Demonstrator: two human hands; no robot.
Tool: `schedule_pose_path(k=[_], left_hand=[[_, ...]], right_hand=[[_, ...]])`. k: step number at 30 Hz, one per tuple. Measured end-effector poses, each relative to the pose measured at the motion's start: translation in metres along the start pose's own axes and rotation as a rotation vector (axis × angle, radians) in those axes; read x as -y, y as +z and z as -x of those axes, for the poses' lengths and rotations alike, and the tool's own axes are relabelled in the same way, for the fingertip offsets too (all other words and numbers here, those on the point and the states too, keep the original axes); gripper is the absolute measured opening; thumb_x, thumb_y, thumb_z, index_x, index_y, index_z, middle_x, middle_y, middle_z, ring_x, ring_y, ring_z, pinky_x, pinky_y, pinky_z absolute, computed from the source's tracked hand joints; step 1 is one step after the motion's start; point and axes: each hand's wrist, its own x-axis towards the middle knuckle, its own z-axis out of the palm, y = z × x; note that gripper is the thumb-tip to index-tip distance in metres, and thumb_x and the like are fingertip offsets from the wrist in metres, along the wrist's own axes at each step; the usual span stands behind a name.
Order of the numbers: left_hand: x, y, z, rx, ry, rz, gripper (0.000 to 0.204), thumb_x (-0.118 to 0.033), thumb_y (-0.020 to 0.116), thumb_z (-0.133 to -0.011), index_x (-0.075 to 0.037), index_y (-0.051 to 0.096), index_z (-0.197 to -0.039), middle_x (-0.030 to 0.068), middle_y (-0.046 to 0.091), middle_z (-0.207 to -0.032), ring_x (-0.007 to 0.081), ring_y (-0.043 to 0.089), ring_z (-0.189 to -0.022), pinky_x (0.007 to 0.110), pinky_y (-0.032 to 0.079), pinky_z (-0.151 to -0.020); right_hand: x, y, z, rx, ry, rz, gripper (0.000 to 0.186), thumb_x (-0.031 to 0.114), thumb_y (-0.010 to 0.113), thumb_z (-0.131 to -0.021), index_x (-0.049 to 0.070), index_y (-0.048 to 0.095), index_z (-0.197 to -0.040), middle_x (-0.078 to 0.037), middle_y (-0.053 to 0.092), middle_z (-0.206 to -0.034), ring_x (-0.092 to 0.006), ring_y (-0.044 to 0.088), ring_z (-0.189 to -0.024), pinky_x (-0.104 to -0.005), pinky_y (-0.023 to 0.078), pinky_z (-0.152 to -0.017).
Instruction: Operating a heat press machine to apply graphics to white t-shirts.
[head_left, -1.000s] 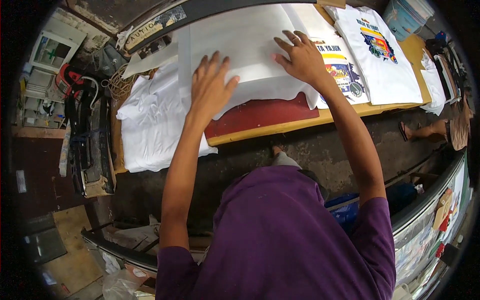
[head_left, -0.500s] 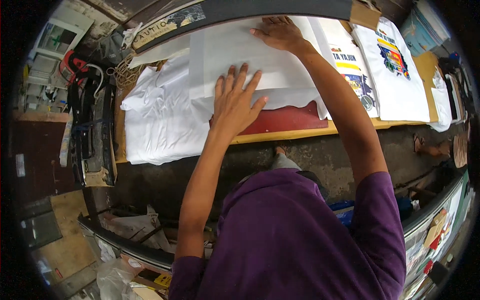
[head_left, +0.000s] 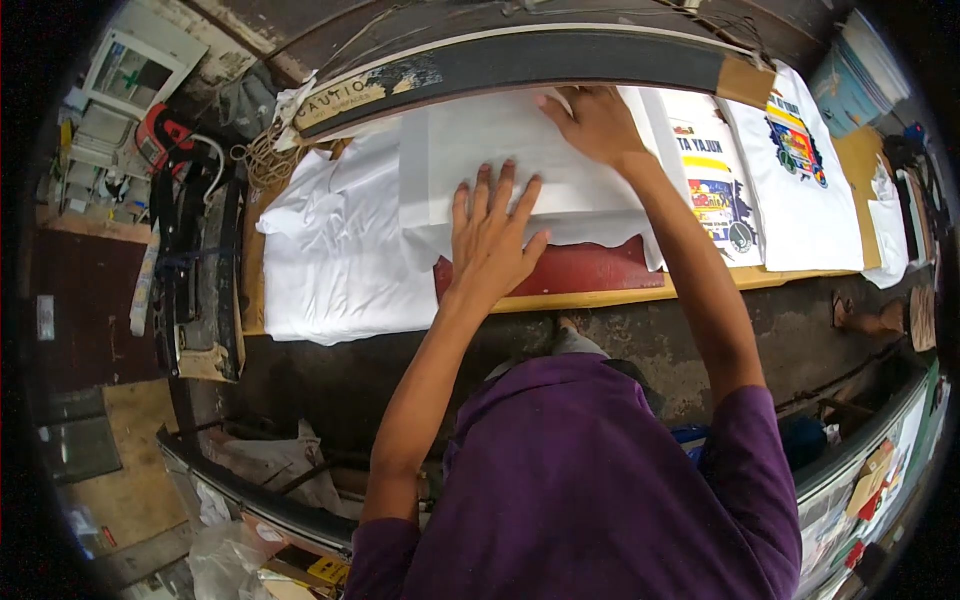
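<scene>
My left hand (head_left: 495,240) lies on a translucent white sheet (head_left: 430,150), fingers spread, near its front. My right hand (head_left: 600,125) rests farther back on the same sheet, thumb out, its fingertips at a long dark bar (head_left: 520,72) and partly hidden. A red board (head_left: 580,268) shows beneath the sheet's front. Folded white fabric (head_left: 330,270) is to the left. Printed white pieces (head_left: 715,230) and a folded printed white T-shirt (head_left: 815,220) lie to the right.
A yellow-edged table (head_left: 610,298) carries these things. Rope (head_left: 265,165), a red tool (head_left: 155,135) and black equipment (head_left: 200,290) are at left, a bucket (head_left: 850,75) at back right. Another person's leg (head_left: 865,320) is at right. A railing (head_left: 260,500) runs behind me.
My right hand has moved left and back to the bar. My left hand has moved right and toward the sheet's front. The view has shifted, so the table appears lower.
</scene>
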Motion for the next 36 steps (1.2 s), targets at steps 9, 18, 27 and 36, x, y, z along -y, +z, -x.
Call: schedule_pose_path(k=[9,18,27,36], left_hand=[[0.031,-0.012,0.034,-0.046,-0.013,-0.01,0.068,-0.039,0.065,-0.088,-0.013,0.046,-0.147,0.0169,0.032,-0.157,0.041,0.027,-0.144,0.057,0.019,-0.115],[0.051,-0.003,0.063,-0.088,-0.009,-0.053,0.071,-0.037,0.066,-0.087,-0.008,0.043,-0.147,0.0179,0.035,-0.155,0.04,0.029,-0.143,0.057,0.019,-0.115],[0.051,-0.009,0.063,-0.089,-0.006,-0.033,0.072,-0.037,0.066,-0.087,-0.009,0.041,-0.149,0.0182,0.034,-0.155,0.0402,0.028,-0.143,0.057,0.019,-0.116],[0.061,-0.008,0.075,-0.022,-0.05,-0.046,0.075,-0.041,0.061,-0.091,-0.004,0.034,-0.152,0.0191,0.027,-0.159,0.041,0.022,-0.146,0.057,0.016,-0.116]], right_hand=[[0.015,-0.055,0.165,-0.148,0.017,0.093,0.057,0.04,0.059,-0.094,0.012,0.05,-0.143,-0.016,0.04,-0.151,-0.0421,0.036,-0.138,-0.0523,0.033,-0.112],[0.009,-0.037,0.198,-0.114,0.086,0.239,0.059,0.046,0.053,-0.097,0.016,0.045,-0.147,-0.016,0.04,-0.152,-0.0402,0.034,-0.141,-0.0533,0.028,-0.115],[0.012,-0.037,0.197,-0.139,0.103,0.262,0.059,0.045,0.054,-0.097,0.015,0.044,-0.147,-0.017,0.04,-0.152,-0.0407,0.034,-0.141,-0.0546,0.027,-0.115],[0.008,-0.039,0.197,-0.128,0.181,0.276,0.06,0.045,0.055,-0.096,0.017,0.044,-0.148,-0.019,0.037,-0.152,-0.0406,0.031,-0.141,-0.0542,0.026,-0.114]])
